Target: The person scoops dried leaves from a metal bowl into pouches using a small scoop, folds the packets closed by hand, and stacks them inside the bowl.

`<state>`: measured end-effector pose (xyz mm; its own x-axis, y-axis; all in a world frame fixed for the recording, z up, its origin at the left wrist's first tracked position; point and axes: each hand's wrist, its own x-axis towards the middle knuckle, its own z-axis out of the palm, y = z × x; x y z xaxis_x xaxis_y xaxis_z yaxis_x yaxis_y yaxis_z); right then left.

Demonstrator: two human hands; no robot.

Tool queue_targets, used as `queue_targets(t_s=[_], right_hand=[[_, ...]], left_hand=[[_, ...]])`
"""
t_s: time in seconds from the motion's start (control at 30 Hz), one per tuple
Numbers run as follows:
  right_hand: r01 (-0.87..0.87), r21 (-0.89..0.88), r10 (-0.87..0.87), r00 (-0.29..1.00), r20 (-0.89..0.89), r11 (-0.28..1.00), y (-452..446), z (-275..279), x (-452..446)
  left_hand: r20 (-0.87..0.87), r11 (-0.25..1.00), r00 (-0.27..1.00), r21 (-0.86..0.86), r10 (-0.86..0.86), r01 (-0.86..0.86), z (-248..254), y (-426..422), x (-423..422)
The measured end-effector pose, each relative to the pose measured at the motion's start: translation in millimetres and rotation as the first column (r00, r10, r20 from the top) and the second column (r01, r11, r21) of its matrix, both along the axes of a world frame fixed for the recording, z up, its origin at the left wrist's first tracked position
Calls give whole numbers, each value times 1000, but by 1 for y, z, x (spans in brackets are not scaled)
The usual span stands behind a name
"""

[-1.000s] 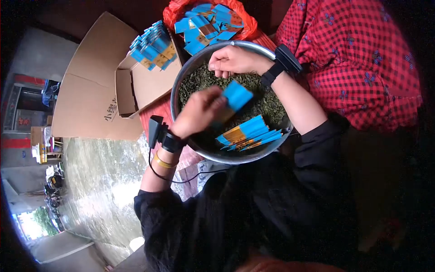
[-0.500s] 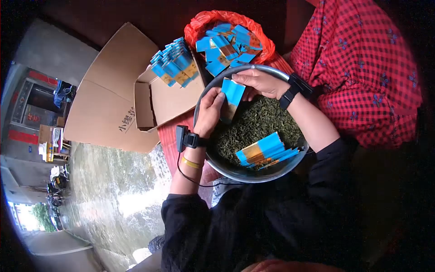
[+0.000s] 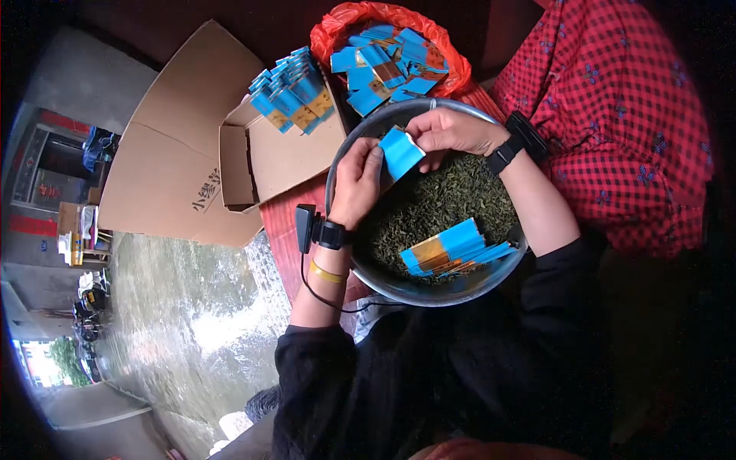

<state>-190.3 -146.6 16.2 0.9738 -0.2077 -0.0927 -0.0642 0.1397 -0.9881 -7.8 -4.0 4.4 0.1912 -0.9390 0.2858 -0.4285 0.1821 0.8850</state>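
Observation:
A blue packet is held over the metal bowl, near its upper left rim. My left hand grips the packet's left side, thumb on its face. At the packet's upper right edge my right hand has its fingers pinched on it. Dark green dried leaves fill much of the bowl. Several blue and gold packets lie fanned on the leaves at the bowl's lower side.
Left of the bowl, an open cardboard box holds rows of blue and gold packets. A red plastic bag with loose packets stands behind the bowl. Red checked cloth hangs at the right. A large cardboard flap leans at the left.
My left hand has brought the blue packet up from the bowl's middle to its upper left. My right hand has taken hold of its upper edge, and the packet is now tilted.

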Motion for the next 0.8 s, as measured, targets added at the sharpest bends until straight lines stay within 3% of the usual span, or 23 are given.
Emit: queue_targets(t_s=[0.07, 0.13, 0.27, 0.33, 0.4, 0.5, 0.63, 0.8], right_hand=[[-11, 22, 10, 1000, 10, 1000, 5, -4, 4], [31, -117, -52, 983, -175, 993, 11, -4, 11], [172, -294, -243, 944, -225, 940, 16, -7, 17], [221, -273, -285, 932, -222, 936, 16, -10, 17], [299, -243, -351, 913, -209, 923, 14, -12, 18], [283, -159, -315, 918, -243, 946, 10, -11, 18], [256, -179, -294, 927, -233, 950, 16, -6, 17], [262, -293, -336, 912, -237, 919, 14, -7, 17]], left_hand=[[114, 1000, 993, 16, 9, -11, -3, 4, -3], [196, 1000, 981, 7, -14, 13, -7, 4, -4], [235, 992, 972, 116, 28, -57, 5, 4, -13], [382, 989, 923, -149, 51, 7, 3, 2, -11], [434, 987, 900, -156, 33, 40, 6, 3, -10], [527, 980, 849, -183, 33, 75, 9, 3, -12], [637, 971, 766, -224, 85, 78, 5, 2, -13], [589, 967, 804, -243, 84, 77, 4, 3, -15]])
